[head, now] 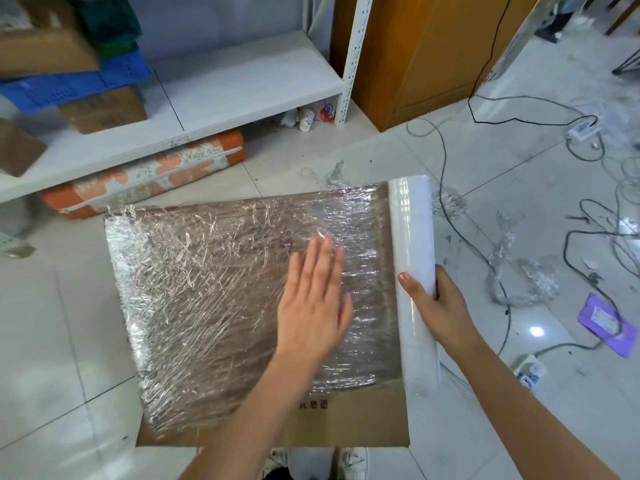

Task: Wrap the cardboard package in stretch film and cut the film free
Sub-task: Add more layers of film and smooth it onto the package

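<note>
At the upper left of the frame a white shelf (221, 88) carries blurred boxes and a blue crate (69, 81), with an orange patterned roll (145, 174) lying on the floor under its front edge, near the package's far left corner. Bare tile lies open at lower left. The cardboard package (346, 420) fills the centre, flat on the floor, mostly covered in crinkled stretch film (207, 289); its near edge is bare cardboard with small print too blurred to read. The left hand (313, 303) lies flat on the film, fingers straight. The right hand (440, 306) curls around the film roll (414, 271) along the package's right edge. Cables (588, 244) and film scraps clutter the right floor.
</note>
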Motion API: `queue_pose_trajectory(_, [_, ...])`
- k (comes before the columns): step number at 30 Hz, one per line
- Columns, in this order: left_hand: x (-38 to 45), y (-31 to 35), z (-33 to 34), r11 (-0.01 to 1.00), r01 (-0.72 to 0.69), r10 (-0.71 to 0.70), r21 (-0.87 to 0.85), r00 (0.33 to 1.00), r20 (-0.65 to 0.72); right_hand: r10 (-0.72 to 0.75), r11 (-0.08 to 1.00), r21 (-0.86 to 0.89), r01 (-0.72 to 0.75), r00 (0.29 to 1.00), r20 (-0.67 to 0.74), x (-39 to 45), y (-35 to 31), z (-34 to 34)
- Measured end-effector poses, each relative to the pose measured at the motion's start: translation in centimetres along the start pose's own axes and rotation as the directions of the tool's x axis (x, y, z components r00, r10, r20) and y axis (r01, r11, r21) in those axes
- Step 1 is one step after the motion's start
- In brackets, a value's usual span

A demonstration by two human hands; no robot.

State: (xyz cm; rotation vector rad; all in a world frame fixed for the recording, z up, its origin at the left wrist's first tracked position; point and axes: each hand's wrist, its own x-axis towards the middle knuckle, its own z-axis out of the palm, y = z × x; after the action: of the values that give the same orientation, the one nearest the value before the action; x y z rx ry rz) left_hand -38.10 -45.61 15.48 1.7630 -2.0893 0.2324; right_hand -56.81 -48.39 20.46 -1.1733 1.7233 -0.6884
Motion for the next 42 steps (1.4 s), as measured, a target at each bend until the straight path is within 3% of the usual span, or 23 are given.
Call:
queue_pose_trajectory(4, [-1.2, 1.1, 3.3, 0.999, 0.027, -0.029, 0.044, 0.998, 0.061, -0.031, 0.999, -0.007, 0.031, 0.999, -0.023, -0.1, 0.6, 0.3])
queue_pose_trajectory(14, [-0.9, 2.7, 2.4, 0.999, 0.038, -0.039, -0.009, 0.999, -0.036, -0.07, 0.998, -0.007, 0.07, 0.992, -0.101, 0.8, 0.0, 1.2])
queue_pose_trajectory(25, [-2.3, 5.4, 4.9, 0.996, 0.089, -0.088, -0.014, 0.995, 0.051, -0.088, 0.996, 0.001, 0.09, 0.976, -0.198, 0.7, 1.0, 2.1])
queue_pose_trajectory(30, [-3.3, 4.7, 2.9, 0.979, 0.108, -0.131, -0.17, 0.983, -0.127, -0.078, 0.997, -0.04, 0.073, 0.985, -0.154, 1.1, 0.9, 1.8])
queue_pose_trajectory(32, [-5.6, 4.1, 2.3, 0.969, 0.216, -0.234, -0.122, 0.96, -0.155, -0.072, 0.997, -0.034, 0.068, 0.988, -0.134, 1.3, 0.9, 1.7])
queue_pose_trajectory(35, [-9.1, 2.8, 3.1, 0.936, 0.351, -0.351, 0.0, 0.935, -0.049, -0.071, 0.997, -0.017, 0.07, 0.991, -0.11, 1.0, 1.2, 1.6])
queue_pose_trajectory(42, [-10.4, 2.8, 4.1, 0.937, 0.345, -0.339, 0.059, 0.937, -0.088, -0.071, 0.997, 0.027, 0.073, 0.995, -0.063, 0.0, 1.7, 1.0])
